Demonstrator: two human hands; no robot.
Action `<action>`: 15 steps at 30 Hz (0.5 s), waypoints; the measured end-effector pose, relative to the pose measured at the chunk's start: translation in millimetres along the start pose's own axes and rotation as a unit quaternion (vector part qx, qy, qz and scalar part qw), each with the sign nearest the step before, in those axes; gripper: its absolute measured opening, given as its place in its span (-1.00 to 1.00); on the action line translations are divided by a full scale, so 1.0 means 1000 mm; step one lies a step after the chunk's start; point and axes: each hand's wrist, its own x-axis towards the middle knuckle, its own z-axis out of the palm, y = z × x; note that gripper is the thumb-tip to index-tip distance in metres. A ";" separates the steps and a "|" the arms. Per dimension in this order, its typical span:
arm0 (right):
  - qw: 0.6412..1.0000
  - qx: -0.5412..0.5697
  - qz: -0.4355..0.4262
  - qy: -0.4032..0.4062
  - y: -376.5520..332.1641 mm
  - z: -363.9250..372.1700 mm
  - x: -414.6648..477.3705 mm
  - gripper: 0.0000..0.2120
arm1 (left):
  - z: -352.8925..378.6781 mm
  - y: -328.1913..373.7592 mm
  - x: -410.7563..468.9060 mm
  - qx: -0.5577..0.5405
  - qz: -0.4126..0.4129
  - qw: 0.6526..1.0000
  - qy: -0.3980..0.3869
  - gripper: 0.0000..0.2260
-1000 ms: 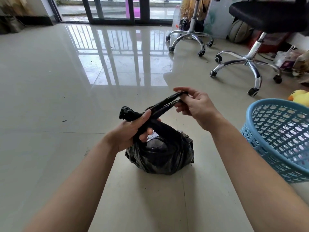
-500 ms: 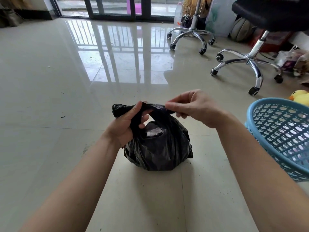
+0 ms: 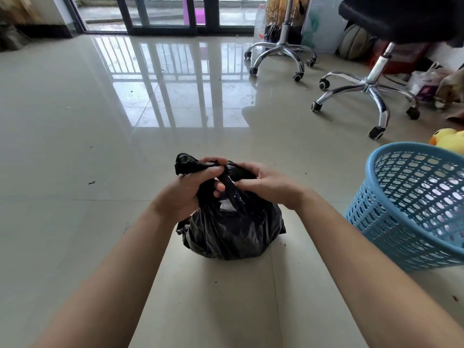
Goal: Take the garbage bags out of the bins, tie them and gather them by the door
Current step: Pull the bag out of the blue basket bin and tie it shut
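Glossy beige floor tiles (image 3: 75, 146) stretch ahead to the glass sliding door (image 3: 163, 13), whose bars reflect in the shine. The black garbage bag (image 3: 233, 229) sits on the floor right in front of me, just left of the blue mesh bin (image 3: 411, 204) it presumably came from. A second ago my right hand (image 3: 271, 184) held one twisted handle stretched out and away to the right; now both hands have closed in together over the bag's mouth. My left hand (image 3: 190, 189) is clenched around the other handle, whose stub (image 3: 185, 163) pokes out past my knuckles, and my right fingers (image 3: 244, 183) pinch the black plastic beside it. I judge the handles are being crossed into a knot, not yet pulled tight. Two wheeled office chairs (image 3: 369, 86) stand further off to the right, a yellow plush toy (image 3: 447, 139) behind the bin. The bag must yet go to the door.
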 end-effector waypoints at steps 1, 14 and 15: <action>1.000 -0.020 0.001 0.008 0.001 0.002 -0.001 -0.80 | 0.000 0.002 0.000 0.028 -0.004 1.000 0.003 -0.84; 0.997 0.034 0.066 -0.019 -0.002 -0.001 -0.005 -0.76 | 0.010 -0.001 0.008 0.008 0.120 0.971 0.207 -0.83; 0.996 0.043 0.074 -0.041 0.000 -0.001 -0.006 -0.74 | 0.008 -0.001 0.007 -0.014 0.125 0.971 0.202 -0.79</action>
